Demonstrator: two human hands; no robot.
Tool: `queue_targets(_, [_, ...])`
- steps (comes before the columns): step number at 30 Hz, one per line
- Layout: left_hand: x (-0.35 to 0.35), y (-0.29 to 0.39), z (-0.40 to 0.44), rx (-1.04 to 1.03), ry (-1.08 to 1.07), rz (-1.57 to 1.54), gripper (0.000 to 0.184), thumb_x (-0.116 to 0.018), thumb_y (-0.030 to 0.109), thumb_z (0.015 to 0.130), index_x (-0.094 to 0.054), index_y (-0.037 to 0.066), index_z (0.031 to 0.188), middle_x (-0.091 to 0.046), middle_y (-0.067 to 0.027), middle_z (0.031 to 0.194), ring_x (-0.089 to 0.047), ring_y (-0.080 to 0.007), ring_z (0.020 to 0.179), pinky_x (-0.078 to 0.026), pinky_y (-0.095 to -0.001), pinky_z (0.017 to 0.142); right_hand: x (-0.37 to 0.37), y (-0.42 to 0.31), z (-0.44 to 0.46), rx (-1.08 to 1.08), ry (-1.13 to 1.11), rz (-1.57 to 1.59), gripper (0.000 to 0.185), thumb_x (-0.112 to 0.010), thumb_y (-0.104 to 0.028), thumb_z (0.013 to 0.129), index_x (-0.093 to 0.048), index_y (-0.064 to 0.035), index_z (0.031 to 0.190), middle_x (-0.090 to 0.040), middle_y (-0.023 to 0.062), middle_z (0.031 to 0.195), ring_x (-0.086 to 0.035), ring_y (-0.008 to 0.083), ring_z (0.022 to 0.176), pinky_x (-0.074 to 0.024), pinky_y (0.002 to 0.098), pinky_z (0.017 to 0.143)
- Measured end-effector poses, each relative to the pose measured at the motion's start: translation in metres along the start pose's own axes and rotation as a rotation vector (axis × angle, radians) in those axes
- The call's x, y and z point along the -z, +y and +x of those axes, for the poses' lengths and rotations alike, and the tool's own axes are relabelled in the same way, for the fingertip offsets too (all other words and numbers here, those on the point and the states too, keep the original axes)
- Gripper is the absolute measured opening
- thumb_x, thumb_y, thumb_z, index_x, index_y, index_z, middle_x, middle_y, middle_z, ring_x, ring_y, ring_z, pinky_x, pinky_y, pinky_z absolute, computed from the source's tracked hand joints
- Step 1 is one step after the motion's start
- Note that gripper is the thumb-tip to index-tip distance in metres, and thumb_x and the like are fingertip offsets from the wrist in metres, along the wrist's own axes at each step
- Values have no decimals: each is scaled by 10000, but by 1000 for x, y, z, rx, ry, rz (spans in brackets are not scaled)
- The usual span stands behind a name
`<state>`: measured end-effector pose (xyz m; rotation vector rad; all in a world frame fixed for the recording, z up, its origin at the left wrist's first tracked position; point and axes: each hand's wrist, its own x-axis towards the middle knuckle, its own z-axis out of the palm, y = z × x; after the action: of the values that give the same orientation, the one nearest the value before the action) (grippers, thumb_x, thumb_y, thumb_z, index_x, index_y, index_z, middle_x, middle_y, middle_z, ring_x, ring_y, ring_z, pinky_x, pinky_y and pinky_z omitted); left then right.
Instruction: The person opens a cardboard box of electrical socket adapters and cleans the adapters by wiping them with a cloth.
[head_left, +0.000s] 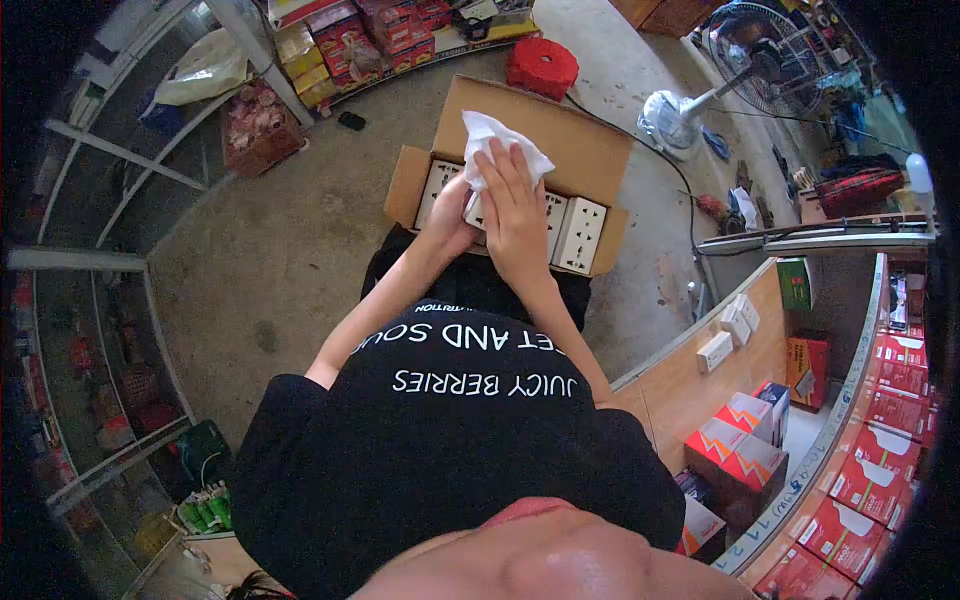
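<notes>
My left hand (452,222) is wrapped around the side of a white socket block (474,209), much of which is hidden by my hands. Over its upper part, my right hand (513,213) presses a crumpled white cloth (492,132) with its fingers held together. Both hands are above an open cardboard box (535,125) with its flaps folded out. Inside the box lie several white socket strips with dark holes, one of them a strip (580,235) at the right end and another strip (437,190) at the left.
Beyond the box sits a red roll (543,68), with a dark cable running past it to the right. A fan (765,55) stands at the upper right. To my right is a wooden counter (690,345) with wall sockets and boxes; glass shelving (75,270) is on my left.
</notes>
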<state>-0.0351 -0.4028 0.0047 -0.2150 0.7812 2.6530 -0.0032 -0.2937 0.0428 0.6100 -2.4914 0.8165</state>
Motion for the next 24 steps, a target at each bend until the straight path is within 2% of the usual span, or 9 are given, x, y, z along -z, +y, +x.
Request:
queue_targets(2, [6, -3, 3, -20, -53, -84, 333, -391, 244, 981, -479, 38, 1227, -572, -100, 1188, -580, -214, 1062, -480, -361, 913, -3, -4, 0, -22, 41, -7, 435, -491, -148, 898, -469, -106, 1330, -390, 63, 1436, -352, 243, 1330, -202, 526, 1074])
queue_targets(6, [12, -7, 3, -51, -198, -113, 363, -398, 252, 985, -450, 49, 1281, -576, -101, 1175, -586, -210, 1046, -492, -356, 897, -1, -12, -17, -22, -27, -84, 428, -459, -137, 920, -457, -140, 1348, -377, 52, 1449, -323, 267, 1348, -169, 529, 1082])
queue_targets(8, [14, -7, 3, -53, -268, -123, 370, -400, 254, 985, -442, 54, 1293, -575, -102, 1174, -586, -209, 1044, -493, -355, 894, 2, -17, -27, 14, -115, 43, 427, -508, -155, 903, -484, -143, 1330, -415, 47, 1424, -362, 272, 1323, -160, 527, 1084])
queue_targets(11, [16, -5, 3, -51, -336, -117, 382, -402, 257, 985, -430, 61, 1312, -575, -102, 1173, -586, -208, 1041, -496, -354, 891, 11, -24, -34, 35, -99, 142, 446, -576, -201, 872, -512, -139, 1309, -450, 41, 1398, -397, 271, 1299, -150, 519, 1088])
queue_targets(12, [15, -3, 4, -49, -350, -111, 386, -403, 258, 985, -425, 64, 1318, -575, -103, 1173, -586, -207, 1040, -497, -354, 889, 11, -21, -35, 79, -56, 102, 422, -631, -207, 829, -561, -114, 1235, -473, 37, 1369, -431, 209, 1270, -181, 512, 1088])
queue_targets(16, [4, 0, 3, -70, -348, -57, 429, -416, 266, 984, -378, 97, 1376, -567, -108, 1180, -584, -204, 1038, -504, -348, 876, -2, -7, -39, 60, 30, 113, 335, -650, -176, 813, -610, -113, 1140, -512, 46, 1321, -440, 232, 1260, -228, 491, 1063])
queue_targets(19, [-5, 0, -1, -106, -247, -17, 419, -420, 239, 981, -384, 85, 1369, -562, -115, 1191, -585, -212, 1035, -496, -355, 888, -7, -5, -38, 26, 95, 160, 254, -656, -149, 807, -632, -107, 1055, -502, 75, 1316, -424, 273, 1265, -262, 467, 1039])
queue_targets(22, [-9, 4, -1, -85, -252, -93, 418, -425, 211, 975, -383, 72, 1366, -542, -122, 1221, -569, -222, 1067, -477, -358, 920, -6, -6, -32, -16, 114, 213, 283, -637, -158, 821, -608, -104, 1097, -419, 119, 1378, -358, 323, 1302, -258, 458, 1054])
queue_targets(24, [-5, 2, -3, -34, -225, -122, 419, -421, 203, 973, -381, 65, 1367, -526, -124, 1246, -554, -224, 1095, -463, -357, 940, -6, -5, -23, -48, 166, 84, 371, -600, -188, 853, -539, -105, 1210, -294, 187, 1427, -251, 377, 1342, -226, 473, 1073])
